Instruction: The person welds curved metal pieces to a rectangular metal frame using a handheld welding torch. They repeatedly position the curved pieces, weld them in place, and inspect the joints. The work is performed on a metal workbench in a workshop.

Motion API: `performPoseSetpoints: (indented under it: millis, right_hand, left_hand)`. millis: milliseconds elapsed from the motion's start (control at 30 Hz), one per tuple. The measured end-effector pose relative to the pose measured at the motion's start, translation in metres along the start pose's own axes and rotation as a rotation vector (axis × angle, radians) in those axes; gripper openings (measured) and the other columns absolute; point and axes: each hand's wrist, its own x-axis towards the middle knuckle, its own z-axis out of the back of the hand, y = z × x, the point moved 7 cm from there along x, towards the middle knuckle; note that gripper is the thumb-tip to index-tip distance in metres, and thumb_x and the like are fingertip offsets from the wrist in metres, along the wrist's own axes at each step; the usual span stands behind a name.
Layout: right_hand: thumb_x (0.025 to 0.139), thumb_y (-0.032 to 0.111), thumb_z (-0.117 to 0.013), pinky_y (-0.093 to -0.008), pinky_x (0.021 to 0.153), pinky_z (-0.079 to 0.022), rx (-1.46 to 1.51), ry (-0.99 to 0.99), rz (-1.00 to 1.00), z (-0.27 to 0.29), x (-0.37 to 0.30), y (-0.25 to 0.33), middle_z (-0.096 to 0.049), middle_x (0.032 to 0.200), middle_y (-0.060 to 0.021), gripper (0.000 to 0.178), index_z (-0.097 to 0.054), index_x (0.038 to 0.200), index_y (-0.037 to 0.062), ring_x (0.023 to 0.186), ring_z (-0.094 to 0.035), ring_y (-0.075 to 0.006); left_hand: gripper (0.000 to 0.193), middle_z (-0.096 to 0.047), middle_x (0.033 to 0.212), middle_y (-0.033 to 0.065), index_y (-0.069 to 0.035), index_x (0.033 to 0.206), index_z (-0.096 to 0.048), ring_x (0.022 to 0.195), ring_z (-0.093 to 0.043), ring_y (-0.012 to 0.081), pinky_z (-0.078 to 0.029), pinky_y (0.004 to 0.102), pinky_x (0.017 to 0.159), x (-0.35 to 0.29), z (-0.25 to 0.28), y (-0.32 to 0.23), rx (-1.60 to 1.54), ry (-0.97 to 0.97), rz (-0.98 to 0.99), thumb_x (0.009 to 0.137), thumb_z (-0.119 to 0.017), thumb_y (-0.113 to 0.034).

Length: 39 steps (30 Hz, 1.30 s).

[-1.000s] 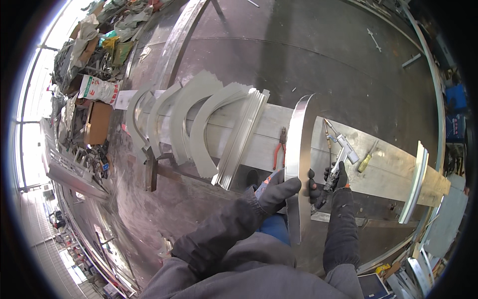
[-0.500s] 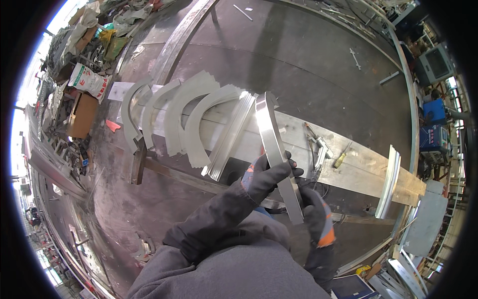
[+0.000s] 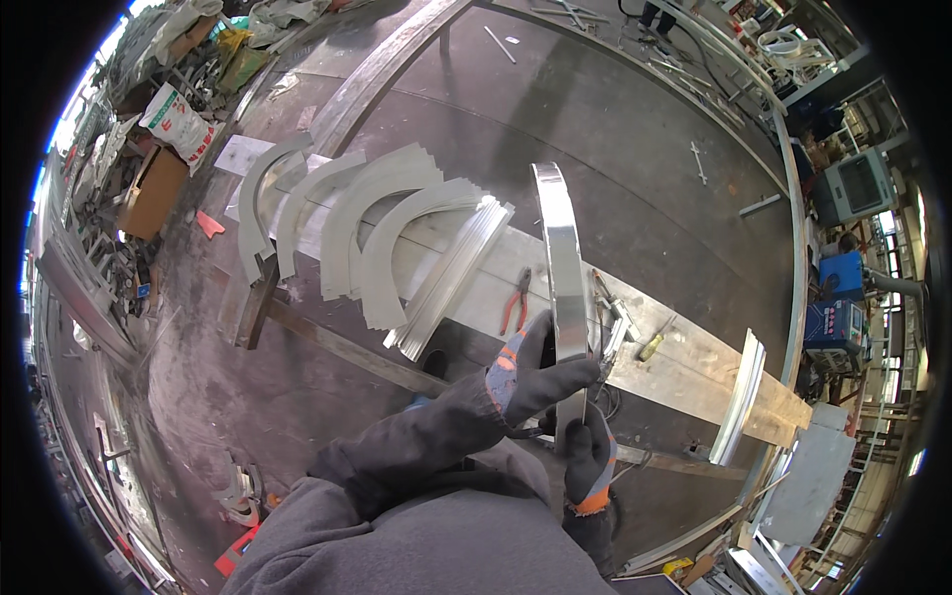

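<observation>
A long shiny metal strip point(image 3: 562, 263), curved at its far end, stands out in front of me between my two gloved hands. My left hand point(image 3: 531, 372), in a black glove with a grey and orange cuff, grips its lower part. One left finger lies across the strip's face, and the thumb points up along its left side. Lower down, my right hand point(image 3: 590, 461) in a matching glove is closed round the near end; the strip partly hides its fingers. Beyond the left hand, red-handled pliers point(image 3: 516, 300) lie on a long metal-topped board point(image 3: 684, 362).
Curved flat metal pieces point(image 3: 382, 213) and a stack of straight strips point(image 3: 456, 273) cover the board's left half. A yellow-handled screwdriver point(image 3: 652, 347) and metal tools point(image 3: 617, 322) lie right of the strip. More strips point(image 3: 739, 397) cross its right end. A blue machine point(image 3: 833, 327) stands far right.
The strip has swung more upright, and its far end has shifted right. My right hand has moved left and closed round the near end. The pliers have come into sight.
</observation>
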Motion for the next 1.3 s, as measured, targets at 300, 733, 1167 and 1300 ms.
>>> performPoseSetpoints:
  millis: [300, 733, 1167, 1300]
  right_hand:
    - [0.104, 0.038, -0.054, -0.0327, 0.085, -0.049, 0.431, 0.038, 0.022, -0.023, -0.007, -0.001, -0.066, 0.106, -0.0101, 0.048, -0.058, 0.130, -0.0020, 0.095, -0.063, -0.0174]
    - [0.107, 0.045, -0.048, -0.0341, 0.075, -0.053, 0.242, -0.020, 0.152, -0.011, -0.013, 0.014, -0.066, 0.104, -0.0135, 0.056, -0.056, 0.129, -0.0049, 0.083, -0.065, -0.0191]
    - [0.105, 0.040, -0.052, -0.0332, 0.071, -0.053, 0.239, -0.137, 0.089, 0.000, -0.013, 0.006, -0.065, 0.101, -0.0134, 0.052, -0.053, 0.128, -0.0062, 0.084, -0.064, -0.0182]
    - [0.104, 0.053, -0.051, -0.0321, 0.068, -0.051, 0.114, -0.194, 0.086, 0.003, -0.012, 0.000, -0.066, 0.092, -0.0127, 0.062, -0.053, 0.126, -0.0053, 0.078, -0.064, -0.0184]
  left_hand:
    - [0.051, -0.063, 0.114, 0.0069, 0.001, 0.134, -0.048, 0.104, -0.060, 0.0111, -0.053, 0.0318, 0.089, -0.014, -0.008, -0.014, 0.045, 0.002, -0.048, 0.095, -0.074, -0.019]
    - [0.047, -0.071, 0.115, 0.0150, 0.006, 0.127, -0.063, 0.110, -0.068, 0.0226, -0.054, 0.0367, 0.096, -0.004, -0.006, -0.002, -0.025, 0.043, 0.061, 0.099, -0.061, -0.031]
    - [0.054, -0.063, 0.134, 0.0207, 0.005, 0.141, -0.043, 0.123, -0.065, 0.0293, -0.055, 0.0440, 0.102, 0.000, -0.012, 0.018, -0.126, 0.094, 0.082, 0.100, -0.066, -0.021]
    - [0.039, -0.070, 0.120, 0.0137, 0.003, 0.130, -0.057, 0.112, -0.068, 0.0218, -0.056, 0.0382, 0.097, 0.001, -0.015, 0.018, -0.234, 0.050, 0.098, 0.099, -0.068, -0.016]
